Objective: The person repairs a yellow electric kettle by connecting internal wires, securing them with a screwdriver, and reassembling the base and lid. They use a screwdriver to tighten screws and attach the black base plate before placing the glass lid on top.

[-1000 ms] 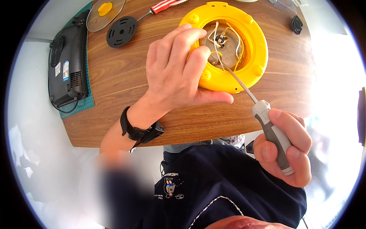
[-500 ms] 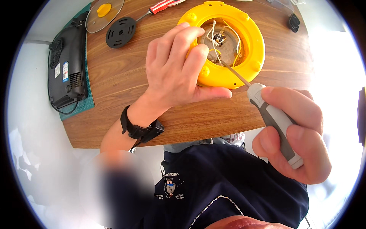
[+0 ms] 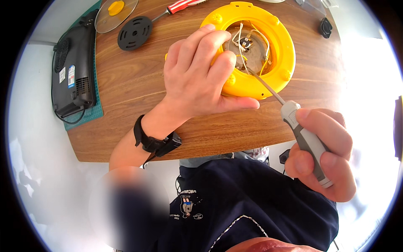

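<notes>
A round yellow plastic appliance housing [image 3: 282, 46] lies on the table with its underside up, exposing white and yellow wires [image 3: 266, 41] and a small black round part [image 3: 245, 42] inside its opening. My left hand [image 3: 200, 73] grips the housing's left side, fingertips over the rim and thumb along the near outer wall. In my right hand [image 3: 325, 155] is a grey-handled screwdriver [image 3: 310, 145], held by fingers and thumb. Its metal shaft slants over the near rim into the opening, and the tip sits among the wires near the inner left; exactly what it touches is too small to tell.
On the left, a black appliance [image 3: 75, 67] rests on a green cutting mat [image 3: 99, 103]. Behind my left hand are a black slotted disc [image 3: 134, 33], a red-and-white screwdriver [image 3: 181, 6] and a glass lid with yellow knob [image 3: 115, 7]. A black plug-like piece [image 3: 325, 27] lies far right.
The yellow housing and my left hand have shifted slightly to the right. The screwdriver's shaft follows, its tip still inside the opening, while my right hand's grip has changed a little.
</notes>
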Available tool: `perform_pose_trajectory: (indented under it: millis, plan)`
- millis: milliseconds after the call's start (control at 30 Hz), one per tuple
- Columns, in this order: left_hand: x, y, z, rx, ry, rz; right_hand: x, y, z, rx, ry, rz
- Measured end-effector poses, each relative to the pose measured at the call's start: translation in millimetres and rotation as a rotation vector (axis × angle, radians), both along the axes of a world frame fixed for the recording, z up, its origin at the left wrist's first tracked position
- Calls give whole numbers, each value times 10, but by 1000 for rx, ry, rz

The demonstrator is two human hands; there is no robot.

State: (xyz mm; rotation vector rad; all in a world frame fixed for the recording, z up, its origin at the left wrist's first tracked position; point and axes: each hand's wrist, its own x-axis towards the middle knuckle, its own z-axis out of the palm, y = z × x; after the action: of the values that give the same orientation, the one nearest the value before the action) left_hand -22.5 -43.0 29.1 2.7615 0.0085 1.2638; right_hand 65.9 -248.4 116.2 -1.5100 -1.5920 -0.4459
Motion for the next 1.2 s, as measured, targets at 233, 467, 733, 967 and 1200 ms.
perform_pose_trajectory:
  millis: [233,467,733,967,1200]
  plan:
    - [-4,-9,-9,13,2,-4,-59,-93,-198,73,-34,-1]
    - [6,-5,7,20,-13,-10,-188,-78,-230,82,-31,-63]
    - [-6,3,19,41,-10,-7,-62,-44,-198,61,-144,70]
    - [7,-1,10,41,-7,-12,-145,-92,-318,112,-114,-6]
    - [3,0,2,45,-10,-8,-69,-72,-245,74,-162,50]
